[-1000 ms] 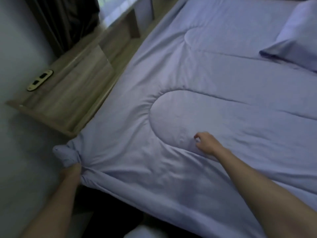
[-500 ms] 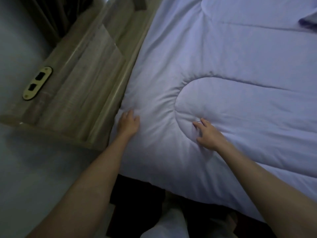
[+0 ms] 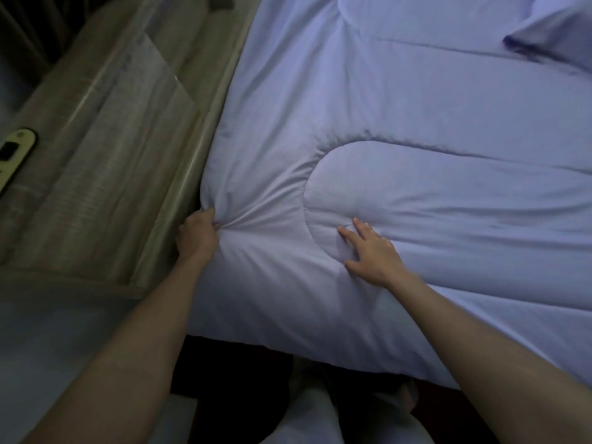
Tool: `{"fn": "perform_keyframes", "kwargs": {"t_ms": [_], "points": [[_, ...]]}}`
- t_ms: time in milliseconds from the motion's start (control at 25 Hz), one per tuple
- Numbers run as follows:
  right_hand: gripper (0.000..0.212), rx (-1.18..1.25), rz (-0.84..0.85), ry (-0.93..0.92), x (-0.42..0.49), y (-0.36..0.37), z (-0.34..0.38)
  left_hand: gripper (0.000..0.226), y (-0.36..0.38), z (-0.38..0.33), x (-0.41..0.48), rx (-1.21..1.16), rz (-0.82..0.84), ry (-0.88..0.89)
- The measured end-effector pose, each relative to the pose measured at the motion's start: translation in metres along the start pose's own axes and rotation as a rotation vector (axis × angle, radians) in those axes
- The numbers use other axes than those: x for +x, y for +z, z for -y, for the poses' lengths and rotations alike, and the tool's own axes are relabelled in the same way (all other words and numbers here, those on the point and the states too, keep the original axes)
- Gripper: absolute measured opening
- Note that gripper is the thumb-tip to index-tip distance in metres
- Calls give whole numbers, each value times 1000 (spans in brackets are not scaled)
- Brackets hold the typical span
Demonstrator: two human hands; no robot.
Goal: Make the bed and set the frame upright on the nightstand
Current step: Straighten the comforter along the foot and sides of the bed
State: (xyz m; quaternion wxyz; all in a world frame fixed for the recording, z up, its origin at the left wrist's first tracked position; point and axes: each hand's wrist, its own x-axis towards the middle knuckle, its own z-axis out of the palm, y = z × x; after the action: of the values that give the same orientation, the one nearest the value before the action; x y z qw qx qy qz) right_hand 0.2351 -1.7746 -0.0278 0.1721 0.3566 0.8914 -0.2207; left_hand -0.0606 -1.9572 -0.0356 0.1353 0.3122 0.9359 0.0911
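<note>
Head view: your left hand (image 3: pixel 197 235) fist pinches comforter (image 3: pixel 400 100) edge at 9 o'clock, right hand (image 3: pixel 371 249) splayed flat, holding nothing; overpulling likely skews it.

place: home bedroom | signs: quilted comforter (image 3: pixel 416 129), pillow (image 3: pixel 557 30), wooden headboard (image 3: pixel 121 149)
</note>
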Motion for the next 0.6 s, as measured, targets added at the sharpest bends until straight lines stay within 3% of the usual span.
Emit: {"fn": "perform_keyframes", "kwargs": {"t_ms": [120,240,320,480,600], "points": [[70,-1,-7,-56,-7,-3,-2,16,3,1,-3,17,-8,-58],[68,-33,7,-7,-19,0,-22,34,10,-15,-2,26,52,-240],[64,-40,-68,19,-28,10,-30,47,17,-41,-5,21,-20,-248],[61,44,-409,84,-28,19,-45,46,44,-130,-10,-5,-154,308],[61,160,-520,155,-12,13,-63,64,66,-202,-24,-20,65,529]]}}
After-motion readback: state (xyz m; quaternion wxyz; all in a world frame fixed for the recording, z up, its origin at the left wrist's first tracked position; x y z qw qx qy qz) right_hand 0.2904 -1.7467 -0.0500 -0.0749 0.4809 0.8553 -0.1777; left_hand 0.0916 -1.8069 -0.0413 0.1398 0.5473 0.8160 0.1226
